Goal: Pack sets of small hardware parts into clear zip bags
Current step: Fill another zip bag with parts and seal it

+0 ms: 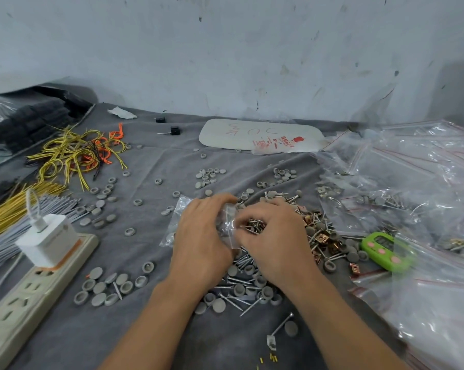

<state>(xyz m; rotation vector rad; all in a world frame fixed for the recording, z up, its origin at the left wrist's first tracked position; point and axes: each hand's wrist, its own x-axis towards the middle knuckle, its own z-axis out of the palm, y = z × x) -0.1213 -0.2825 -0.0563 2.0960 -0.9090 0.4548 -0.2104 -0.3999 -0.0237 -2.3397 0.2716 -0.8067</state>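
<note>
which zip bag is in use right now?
The zip bag at centre, gripped by the left hand, while the right hand holds screws beside it. The other bags lie in the pile at right, untouched.

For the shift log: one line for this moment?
left hand: holds zip bag | right hand: pinches screws at its mouth

A grey cloth (150, 329) covers the work surface. Under the grip, where the left hand (201, 231) holds a clear zip bag (226, 222) and the right hand (273, 236) pinches screws (254, 225), lies a heap of more screws, grey caps (99, 287) and copper clips (320, 237). Left of the grip sit a power strip (25, 303) with a white charger (49, 239), yellow wires (73, 153) and what may be grey ties (11, 236); right of it lie a green timer (385, 249) and loose clear bags (412, 182)
</note>
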